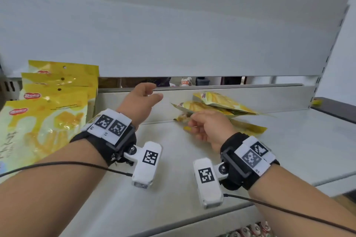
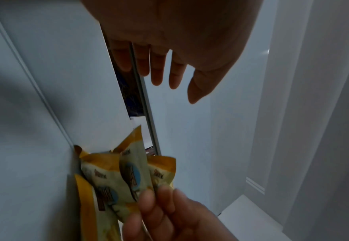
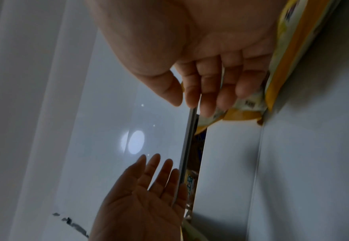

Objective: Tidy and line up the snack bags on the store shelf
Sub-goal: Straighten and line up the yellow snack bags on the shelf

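Your left hand (image 1: 141,102) is raised above the shelf (image 1: 289,140) with its fingers straight and spread and nothing in it; from the left wrist view the palm faces the shelf's back panel (image 1: 250,98), and the fingertips (image 2: 156,78) lie near the gap above that panel without clearly touching it. Your right hand (image 1: 209,128) is lower and to the right, its fingers curled onto the near edge of a loose pile of snack bags (image 1: 215,105); the left wrist view shows your fingertips (image 2: 146,197) pinching one of those bags at its lower edge. That pile, yellow and pale with a picture of chips on each pack, lies flat and askew toward the back of the shelf, several bags overlapping at different angles, the farthest one touching the back panel. Well apart from it, at the left end of the same shelf, a row of standing bags (image 1: 55,102) is set upright one behind another, fronts toward you, each with a red logo near the top. Both of your wrists carry black straps with white camera units and square coded markers, and a thin black cable (image 1: 57,163) runs along your left forearm. Below the shelf's front edge, at the lower right, the tops of some drink cans (image 1: 250,230) show on the level beneath.
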Demonstrator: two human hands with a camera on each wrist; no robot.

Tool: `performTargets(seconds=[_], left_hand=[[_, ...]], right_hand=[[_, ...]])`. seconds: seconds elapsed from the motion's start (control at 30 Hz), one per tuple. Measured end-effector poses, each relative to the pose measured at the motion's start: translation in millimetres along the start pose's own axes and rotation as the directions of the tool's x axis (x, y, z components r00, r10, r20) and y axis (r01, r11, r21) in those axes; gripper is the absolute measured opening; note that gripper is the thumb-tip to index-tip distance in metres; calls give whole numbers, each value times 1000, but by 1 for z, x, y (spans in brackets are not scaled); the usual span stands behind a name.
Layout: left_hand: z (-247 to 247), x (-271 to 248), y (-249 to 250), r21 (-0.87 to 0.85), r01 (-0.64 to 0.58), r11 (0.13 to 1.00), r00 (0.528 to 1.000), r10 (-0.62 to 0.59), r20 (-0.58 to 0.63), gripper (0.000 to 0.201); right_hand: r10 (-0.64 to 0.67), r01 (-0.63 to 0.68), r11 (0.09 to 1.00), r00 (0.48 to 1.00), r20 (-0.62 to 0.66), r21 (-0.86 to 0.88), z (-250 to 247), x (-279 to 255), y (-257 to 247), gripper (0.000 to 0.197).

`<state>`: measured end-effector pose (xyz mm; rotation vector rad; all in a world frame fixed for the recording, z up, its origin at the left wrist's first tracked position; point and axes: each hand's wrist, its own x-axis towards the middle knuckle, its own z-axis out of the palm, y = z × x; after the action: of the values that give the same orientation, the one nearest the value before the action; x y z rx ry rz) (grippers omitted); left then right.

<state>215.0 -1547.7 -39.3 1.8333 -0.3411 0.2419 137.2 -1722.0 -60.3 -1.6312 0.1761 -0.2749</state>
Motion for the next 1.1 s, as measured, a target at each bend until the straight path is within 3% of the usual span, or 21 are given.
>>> performTargets(seconds=[0.13, 0.27, 0.37, 0.47, 0.53, 0.6, 0.73, 0.83, 0.93, 1.1], left_hand=[[40, 14, 4, 41, 119, 992, 993, -119, 11, 33], [62, 30, 11, 79, 211, 974, 977, -212, 4, 44], [73, 38, 16, 123, 271, 955, 962, -271, -18, 41], [83, 38, 16, 139, 311, 940, 950, -312, -11, 30], [88, 36, 15, 161, 294, 942, 951, -305, 52, 23], [92, 31, 16, 218, 262, 940, 952, -288, 100, 27], [98, 24, 24, 337, 153, 929, 966, -212, 145, 16], [99, 22, 29, 375, 146, 915, 961, -220, 164, 20], [105, 24, 33, 394, 143, 908, 967, -213, 140, 38], [119, 34, 42, 423, 100, 900, 982, -156, 102, 28]], right_hand=[[-36, 38, 999, 994, -104, 16, -51, -3, -1, 22], [-201, 213, 977, 944, -263, 17, -96, -6, -14, 37], [-277, 276, 960, 894, -351, -52, -119, 0, -25, 27], [-326, 285, 942, 903, -279, -178, -124, 5, -30, 9], [-303, 268, 937, 942, -141, -223, -117, 6, -29, 9], [-213, 214, 958, 977, 22, -189, -108, 8, -25, 25], [-87, 123, 969, 981, 172, -216, -100, 19, -15, 56], [26, 24, 958, 985, 169, -287, -106, 29, -10, 56], [108, -84, 957, 992, 70, -277, -121, 38, -3, 50], [45, -75, 958, 993, -113, -277, -139, 57, 2, 35]])
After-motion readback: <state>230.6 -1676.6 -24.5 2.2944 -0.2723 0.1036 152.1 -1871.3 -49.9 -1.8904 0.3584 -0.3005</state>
